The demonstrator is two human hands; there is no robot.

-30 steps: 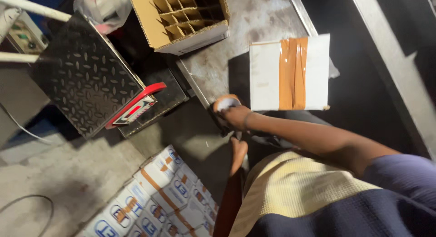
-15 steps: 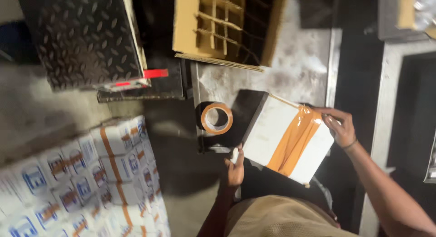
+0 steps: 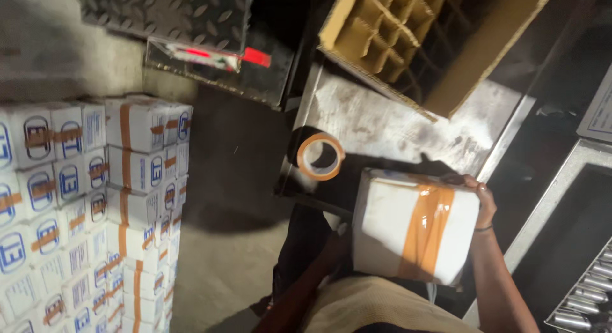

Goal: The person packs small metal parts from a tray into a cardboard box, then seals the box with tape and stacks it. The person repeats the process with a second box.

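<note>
I hold a white carton (image 3: 389, 228) sealed with a band of orange-brown tape, lifted in front of my lap. My right hand (image 3: 482, 202) grips its far right edge, fingers curled over the top corner. My left hand (image 3: 336, 244) is under the carton's left side and mostly hidden by it. A roll of orange-brown tape (image 3: 320, 156) stands on edge on the worn metal table (image 3: 382, 119) just left of the carton.
An open cardboard box with a divider grid (image 3: 414, 33) lies at the table's far end. A stack of several taped white cartons (image 3: 95, 199) fills the floor at left. A checker-plate platform scale (image 3: 185, 20) sits at top. A metal tray of cylinders (image 3: 583, 295) is at right.
The view has swung left and closer. The carton has come toward my body, with my left hand now beneath it. The tape roll stays on the table.
</note>
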